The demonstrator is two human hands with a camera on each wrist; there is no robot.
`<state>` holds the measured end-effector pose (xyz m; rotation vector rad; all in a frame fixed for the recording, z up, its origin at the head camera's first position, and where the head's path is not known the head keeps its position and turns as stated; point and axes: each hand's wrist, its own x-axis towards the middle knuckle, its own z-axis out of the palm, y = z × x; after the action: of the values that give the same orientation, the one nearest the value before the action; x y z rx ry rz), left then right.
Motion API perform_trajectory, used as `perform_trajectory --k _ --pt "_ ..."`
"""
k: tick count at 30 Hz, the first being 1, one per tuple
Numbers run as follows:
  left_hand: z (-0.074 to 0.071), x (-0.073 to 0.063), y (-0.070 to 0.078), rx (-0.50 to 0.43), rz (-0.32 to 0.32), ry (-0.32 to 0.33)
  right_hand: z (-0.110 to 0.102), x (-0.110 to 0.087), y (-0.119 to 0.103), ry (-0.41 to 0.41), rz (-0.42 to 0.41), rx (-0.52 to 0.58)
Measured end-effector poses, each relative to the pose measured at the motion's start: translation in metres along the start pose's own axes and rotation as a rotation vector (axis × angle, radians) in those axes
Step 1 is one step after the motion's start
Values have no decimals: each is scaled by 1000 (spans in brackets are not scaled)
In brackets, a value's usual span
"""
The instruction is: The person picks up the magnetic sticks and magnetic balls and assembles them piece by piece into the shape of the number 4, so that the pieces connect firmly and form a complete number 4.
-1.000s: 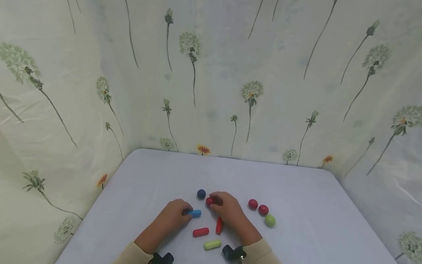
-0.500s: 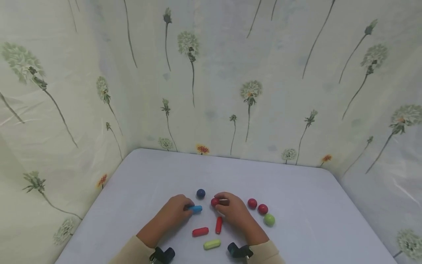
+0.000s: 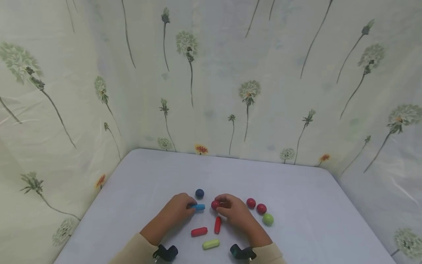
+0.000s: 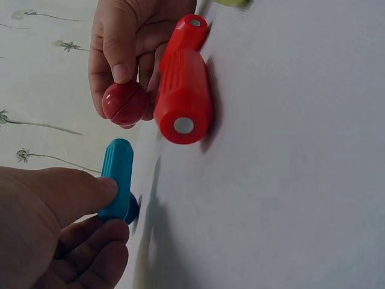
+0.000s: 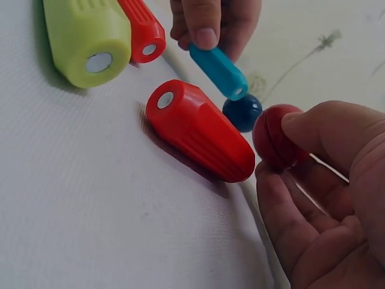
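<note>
My left hand (image 3: 178, 209) pinches a blue ribbed magnetic rod (image 4: 118, 171) between thumb and fingers. A pale metal disc shows in the rod's free end in the right wrist view. My right hand (image 3: 233, 209) pinches a dark red ball (image 5: 278, 137) with a seam round it. Rod and ball face each other, a small gap apart. Beyond them on the table lies a dark blue ball (image 3: 199, 193). Nearer me are two red rods, one (image 3: 217, 224) close to the right hand and the other (image 3: 199, 231) to its left, with a yellow-green rod (image 3: 211, 244) in front.
Right of the right hand, two red balls (image 3: 251, 203) and a light green ball (image 3: 268, 219) sit in a short row on the white table (image 3: 296, 198). A curtain (image 3: 211, 80) printed with dandelions hangs behind the table and along its sides.
The right hand has drawn the red ball slightly right, away from the dark blue ball. My left hand has shifted a little right and away from me with the blue rod.
</note>
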<state>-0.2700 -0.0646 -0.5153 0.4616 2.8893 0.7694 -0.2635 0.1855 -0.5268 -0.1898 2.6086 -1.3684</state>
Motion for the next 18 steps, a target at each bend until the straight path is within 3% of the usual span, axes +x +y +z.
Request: perform_trajectory --k 18 --pt "4 2 8 -10 58 3 0 0 2 -81 -60 52"
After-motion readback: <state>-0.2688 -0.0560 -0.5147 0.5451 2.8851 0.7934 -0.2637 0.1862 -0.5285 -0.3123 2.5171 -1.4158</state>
